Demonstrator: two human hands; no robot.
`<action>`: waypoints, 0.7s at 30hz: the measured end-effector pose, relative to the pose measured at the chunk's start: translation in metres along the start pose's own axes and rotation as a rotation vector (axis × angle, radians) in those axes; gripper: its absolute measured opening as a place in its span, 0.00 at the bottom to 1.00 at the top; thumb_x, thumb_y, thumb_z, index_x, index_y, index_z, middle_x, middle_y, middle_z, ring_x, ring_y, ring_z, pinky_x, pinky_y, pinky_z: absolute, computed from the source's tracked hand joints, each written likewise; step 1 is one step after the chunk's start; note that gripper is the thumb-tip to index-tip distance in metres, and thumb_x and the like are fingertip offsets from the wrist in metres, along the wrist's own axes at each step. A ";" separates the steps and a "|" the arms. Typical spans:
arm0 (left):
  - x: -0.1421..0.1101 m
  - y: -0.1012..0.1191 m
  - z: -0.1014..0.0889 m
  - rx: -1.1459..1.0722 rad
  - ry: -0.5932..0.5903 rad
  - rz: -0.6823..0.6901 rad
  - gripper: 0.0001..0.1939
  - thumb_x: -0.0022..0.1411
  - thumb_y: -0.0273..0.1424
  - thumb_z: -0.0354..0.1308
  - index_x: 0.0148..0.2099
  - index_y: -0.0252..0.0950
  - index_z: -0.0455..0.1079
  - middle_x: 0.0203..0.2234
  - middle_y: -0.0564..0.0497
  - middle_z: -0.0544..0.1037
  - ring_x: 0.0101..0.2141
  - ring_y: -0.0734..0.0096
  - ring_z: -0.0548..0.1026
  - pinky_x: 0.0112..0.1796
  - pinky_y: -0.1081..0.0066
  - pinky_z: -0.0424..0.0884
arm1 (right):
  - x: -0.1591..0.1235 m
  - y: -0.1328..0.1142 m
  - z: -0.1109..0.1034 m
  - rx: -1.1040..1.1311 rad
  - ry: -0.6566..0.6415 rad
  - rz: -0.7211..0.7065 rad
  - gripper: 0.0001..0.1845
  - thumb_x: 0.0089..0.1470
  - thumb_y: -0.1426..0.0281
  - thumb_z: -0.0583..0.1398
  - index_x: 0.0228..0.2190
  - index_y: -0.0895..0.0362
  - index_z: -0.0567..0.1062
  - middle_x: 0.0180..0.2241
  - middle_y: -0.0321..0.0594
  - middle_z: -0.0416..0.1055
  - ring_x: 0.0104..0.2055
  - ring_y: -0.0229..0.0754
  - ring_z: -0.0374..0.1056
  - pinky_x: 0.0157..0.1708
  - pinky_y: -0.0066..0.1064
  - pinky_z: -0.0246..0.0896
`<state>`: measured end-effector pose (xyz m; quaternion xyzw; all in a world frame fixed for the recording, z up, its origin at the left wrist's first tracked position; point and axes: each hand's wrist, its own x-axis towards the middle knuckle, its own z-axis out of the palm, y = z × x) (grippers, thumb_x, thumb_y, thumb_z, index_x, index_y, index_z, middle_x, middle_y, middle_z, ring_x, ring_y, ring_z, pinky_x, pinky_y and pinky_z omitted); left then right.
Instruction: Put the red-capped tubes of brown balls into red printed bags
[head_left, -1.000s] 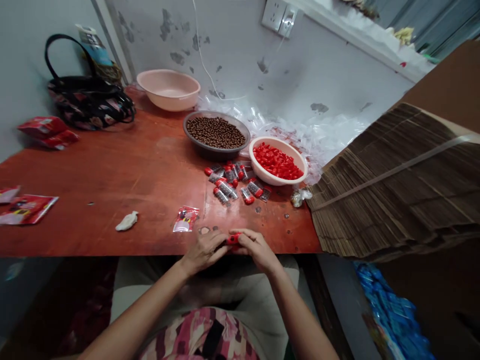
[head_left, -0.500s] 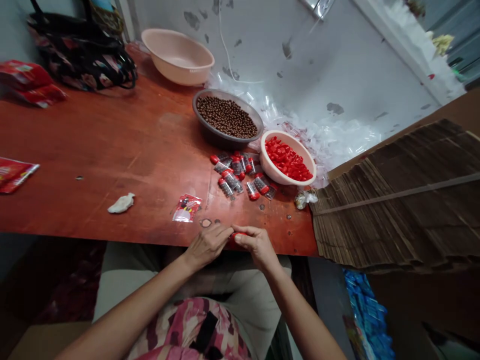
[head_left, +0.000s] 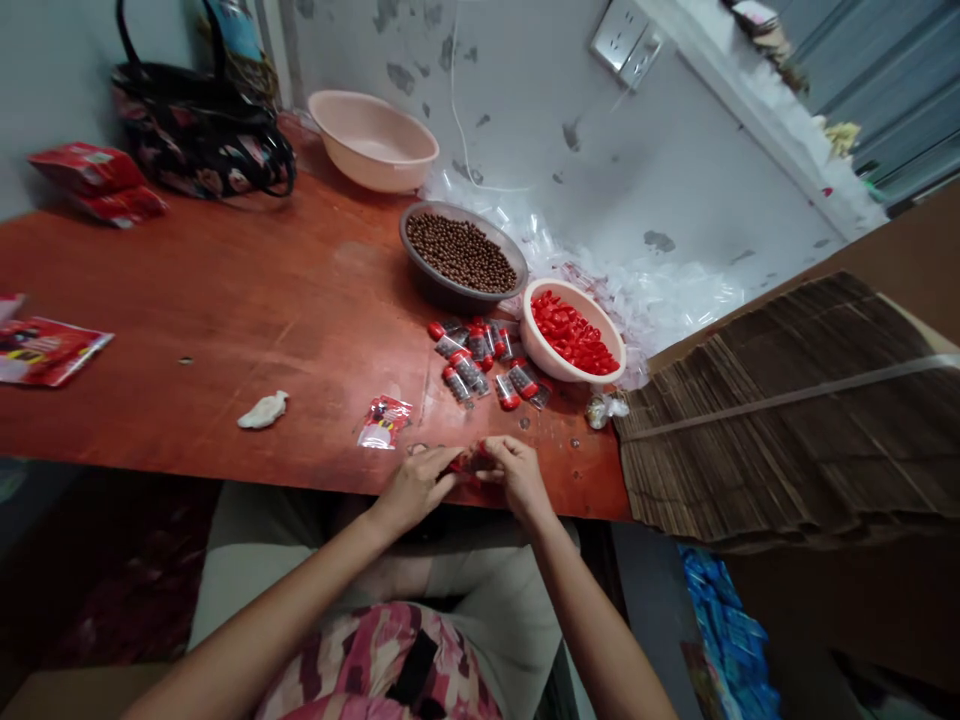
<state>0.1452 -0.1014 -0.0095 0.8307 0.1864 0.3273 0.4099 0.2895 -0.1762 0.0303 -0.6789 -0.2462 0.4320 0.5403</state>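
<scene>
My left hand (head_left: 412, 488) and my right hand (head_left: 517, 475) meet at the front edge of the red-brown wooden table (head_left: 225, 300). Their fingertips pinch a small red-capped piece (head_left: 469, 462), mostly hidden by my fingers. Beyond my hands lie several capped transparent vials of brown beads (head_left: 472, 362). A small red foil packet (head_left: 385, 421) lies just left of them. Farther back, a white bowl of red caps (head_left: 574, 335) stands beside a dark bowl of brown beads (head_left: 461, 253).
A pink basin (head_left: 373, 140) and a dark floral handbag (head_left: 199, 135) stand at the table's back. Red packets (head_left: 45, 350) lie at the left, near a crumpled white tissue (head_left: 262, 410). A corrugated cardboard stack (head_left: 780, 410) overhangs the right edge. Loose transparent plastic (head_left: 637, 300) lies along the wall.
My view has shifted, so the table sits differently in the picture. My hands have come closer together over the red piece, which now shows less between my fingers.
</scene>
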 end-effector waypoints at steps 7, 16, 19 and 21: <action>-0.009 0.008 -0.012 -0.350 0.057 -0.333 0.11 0.56 0.34 0.49 0.34 0.37 0.72 0.25 0.50 0.75 0.27 0.69 0.73 0.30 0.72 0.68 | 0.029 0.002 -0.013 -0.150 0.019 -0.100 0.17 0.42 0.59 0.59 0.26 0.61 0.75 0.22 0.35 0.69 0.17 0.29 0.58 0.14 0.20 0.56; -0.001 0.003 -0.009 -0.752 0.159 -0.723 0.14 0.49 0.39 0.56 0.30 0.31 0.69 0.23 0.47 0.77 0.24 0.67 0.75 0.26 0.70 0.72 | 0.022 0.001 -0.019 -0.412 0.116 -0.348 0.16 0.48 0.61 0.55 0.36 0.56 0.74 0.37 0.41 0.71 0.35 0.42 0.66 0.31 0.31 0.63; 0.003 0.010 -0.011 -0.790 0.139 -0.797 0.15 0.49 0.40 0.56 0.26 0.31 0.67 0.15 0.49 0.74 0.15 0.74 0.71 0.17 0.78 0.67 | 0.009 -0.001 -0.018 -0.490 0.112 -0.435 0.15 0.49 0.64 0.56 0.39 0.54 0.71 0.40 0.42 0.70 0.37 0.41 0.66 0.38 0.33 0.61; 0.005 0.018 -0.012 -0.748 0.101 -0.829 0.15 0.51 0.40 0.55 0.26 0.30 0.67 0.06 0.55 0.67 0.07 0.81 0.61 0.10 0.82 0.56 | -0.001 0.001 -0.014 -0.482 0.048 -0.427 0.15 0.50 0.65 0.56 0.41 0.55 0.70 0.39 0.42 0.70 0.33 0.38 0.67 0.37 0.31 0.61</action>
